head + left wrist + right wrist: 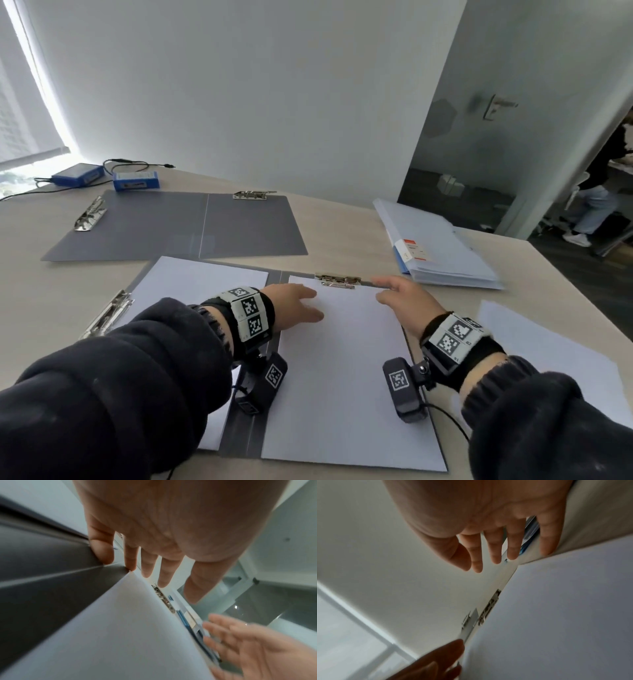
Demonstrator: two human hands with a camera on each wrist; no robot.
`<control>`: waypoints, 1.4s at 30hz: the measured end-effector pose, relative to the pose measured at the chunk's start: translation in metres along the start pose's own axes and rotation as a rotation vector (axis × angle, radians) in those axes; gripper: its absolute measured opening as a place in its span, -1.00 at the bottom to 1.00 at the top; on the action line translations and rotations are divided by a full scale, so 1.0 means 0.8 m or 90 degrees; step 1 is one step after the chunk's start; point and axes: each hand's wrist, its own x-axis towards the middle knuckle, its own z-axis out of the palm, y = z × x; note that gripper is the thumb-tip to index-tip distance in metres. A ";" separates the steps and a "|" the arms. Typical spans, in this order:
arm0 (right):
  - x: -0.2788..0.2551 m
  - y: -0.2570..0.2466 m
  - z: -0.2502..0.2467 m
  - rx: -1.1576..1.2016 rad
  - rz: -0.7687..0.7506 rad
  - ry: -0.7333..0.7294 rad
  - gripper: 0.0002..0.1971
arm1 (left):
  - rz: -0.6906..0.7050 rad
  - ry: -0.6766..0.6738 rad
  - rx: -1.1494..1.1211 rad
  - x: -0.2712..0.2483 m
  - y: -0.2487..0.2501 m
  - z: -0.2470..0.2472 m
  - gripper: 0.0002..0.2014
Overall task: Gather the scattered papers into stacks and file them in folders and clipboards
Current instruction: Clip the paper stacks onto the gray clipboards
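Paper stack (342,359) flanked by both hands, fingers (147,566) seemingly straight.

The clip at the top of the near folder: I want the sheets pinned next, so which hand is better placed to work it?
Probably the right hand: its fingertips lie just beside the clip. The left hand lies open at the left edge of the paper, well placed to steady it.
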 end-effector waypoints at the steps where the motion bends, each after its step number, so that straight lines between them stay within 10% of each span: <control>1: -0.012 0.009 -0.008 0.061 0.022 0.031 -0.70 | 0.000 0.021 -0.055 -0.008 0.000 -0.001 -0.39; 12: -0.084 0.045 -0.025 0.345 0.217 0.063 -0.82 | 0.047 -0.002 -0.347 -0.071 0.001 0.040 -0.58; 22: -0.083 0.044 -0.022 0.597 0.324 0.082 -0.80 | 0.069 -0.003 -0.321 -0.074 0.000 0.051 -0.58; 31: -0.117 0.052 0.000 0.431 0.111 -0.142 -0.53 | 0.067 0.083 -0.477 -0.086 -0.001 0.048 -0.65; 37: -0.106 0.056 -0.030 0.478 -0.008 -0.029 -0.49 | 0.112 0.332 -0.643 -0.101 0.013 0.033 -0.88; 42: -0.093 0.060 -0.058 0.567 -0.028 0.078 -0.54 | 0.103 0.206 -0.815 -0.118 0.021 0.026 -0.83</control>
